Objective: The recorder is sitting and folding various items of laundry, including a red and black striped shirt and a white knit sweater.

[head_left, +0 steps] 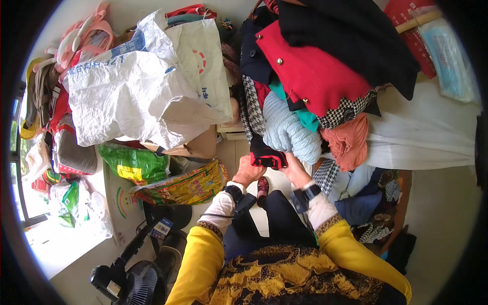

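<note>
Your left hand (248, 172) and right hand (295, 172) pinched opposite sides of a folded black-and-red cloth (266, 155), just beside the pale-blue knitted piece (291, 132).

- dark-framed window (15, 152), L side, strong daylight (46, 254)
- pale wall (131, 16) at back
- lt tiled floor (261, 222)
- white panel (113, 216) w/ rainbow decal (122, 202)
- blk elec. fan (144, 284), lower L

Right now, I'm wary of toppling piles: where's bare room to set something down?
The white sheet is bare right of the coral garment, below the packet; so is some floor beside the yellow sack. Sacks crowd left, clothes top centre.
</note>
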{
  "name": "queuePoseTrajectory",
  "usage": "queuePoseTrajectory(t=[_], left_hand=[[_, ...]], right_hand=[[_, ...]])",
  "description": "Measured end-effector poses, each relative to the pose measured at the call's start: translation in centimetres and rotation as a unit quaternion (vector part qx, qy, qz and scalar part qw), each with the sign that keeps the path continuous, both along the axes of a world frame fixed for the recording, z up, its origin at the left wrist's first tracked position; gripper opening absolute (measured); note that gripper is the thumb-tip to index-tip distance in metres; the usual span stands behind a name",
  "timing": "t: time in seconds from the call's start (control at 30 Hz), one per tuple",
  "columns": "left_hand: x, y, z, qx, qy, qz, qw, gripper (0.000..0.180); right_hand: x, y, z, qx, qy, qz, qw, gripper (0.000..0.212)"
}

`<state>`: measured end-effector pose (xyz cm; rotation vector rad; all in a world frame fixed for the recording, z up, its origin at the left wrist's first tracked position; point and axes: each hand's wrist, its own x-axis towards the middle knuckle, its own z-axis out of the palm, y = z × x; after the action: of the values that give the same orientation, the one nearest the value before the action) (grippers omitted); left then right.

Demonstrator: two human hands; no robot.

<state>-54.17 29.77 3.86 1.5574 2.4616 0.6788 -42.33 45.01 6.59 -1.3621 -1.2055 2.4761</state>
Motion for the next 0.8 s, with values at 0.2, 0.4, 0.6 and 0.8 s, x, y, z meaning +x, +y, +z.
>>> queuePoseTrajectory(t=[0.2, 0.4, 0.6, 0.8], left_hand=[[0.1, -0.6, 2.7, 0.047, -0.067, 0.026, 0.996, 0.012], [0.5, -0.7, 3.2, 0.006, -0.159, 0.054, 0.986, 0.019], [0.7, -0.8, 2.5, -0.103, -0.161, 0.075, 0.979, 0.013], [0.1, -1.2, 4.3, -0.143, -0.072, 0.038, 0.986, 0.014]], right_hand=[[0.8, -3.8, 12.9, 0.535, -0.079, 0.268, 0.797, 0.055], [-2.6, -3.0, 10.0, 0.588, -0.030, 0.390, 0.708, 0.071], [-5.7, -2.5, 11.4, 0.475, -0.141, 0.519, 0.697, 0.070], [-5.4, -0.3, 1.4, 0.563, -0.002, 0.644, 0.518, 0.049]])
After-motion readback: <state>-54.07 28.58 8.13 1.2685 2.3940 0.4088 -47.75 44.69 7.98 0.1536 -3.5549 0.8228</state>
